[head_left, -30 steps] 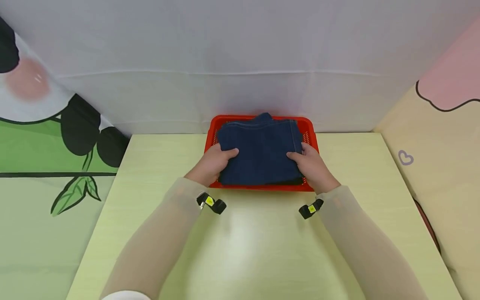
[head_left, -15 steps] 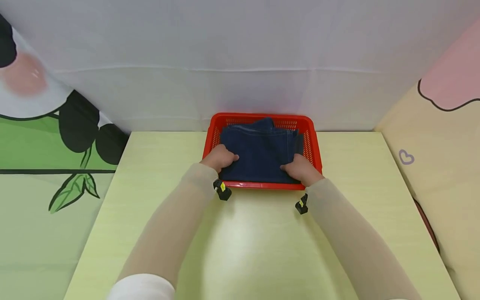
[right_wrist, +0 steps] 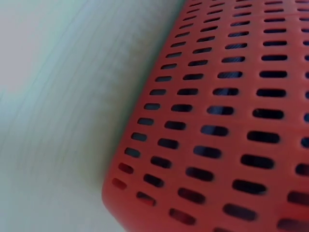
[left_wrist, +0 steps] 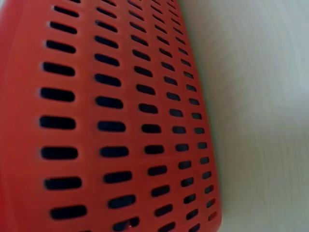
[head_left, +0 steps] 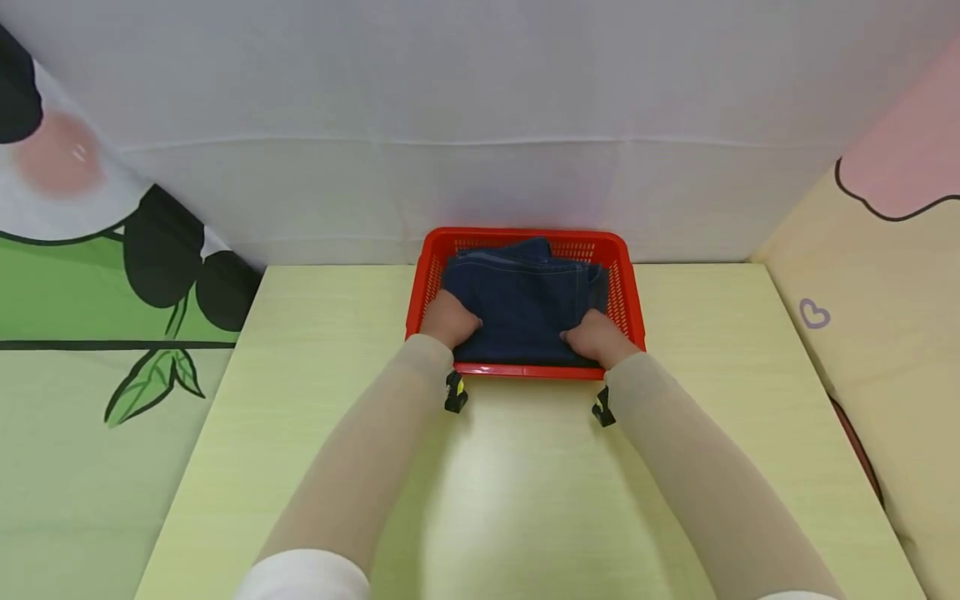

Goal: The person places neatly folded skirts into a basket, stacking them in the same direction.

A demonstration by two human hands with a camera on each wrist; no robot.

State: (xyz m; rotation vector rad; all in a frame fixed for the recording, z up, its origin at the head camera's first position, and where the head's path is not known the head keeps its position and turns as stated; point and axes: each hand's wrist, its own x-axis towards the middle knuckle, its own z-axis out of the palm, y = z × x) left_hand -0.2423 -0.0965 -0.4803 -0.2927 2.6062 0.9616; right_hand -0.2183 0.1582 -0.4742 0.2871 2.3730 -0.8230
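Observation:
A folded pair of dark blue jeans [head_left: 517, 308] lies inside a red slotted plastic basket [head_left: 525, 371] in the head view. My left hand [head_left: 448, 320] is down in the basket at the left edge of the denim, its thumb over the cloth. At the lower right part of the bundle, my right hand [head_left: 597, 335] grips it with the thumb on top. The other fingers of both hands are hidden by the cloth and the basket. Both wrist views look at the outside of the slotted basket wall, with dark cloth behind the slots; no hand shows in either.
The basket stands at the back of a pale wooden table [head_left: 510, 483], close to a white cloth backdrop [head_left: 510, 183]. Printed panels flank the table on the left and right. Small black wrist cameras hang just in front of the basket rim.
The jeans have gone down into the basket, and more of its back and right walls shows. Both hands have lowered with them; the left hand has since shifted slightly right and turned inward.

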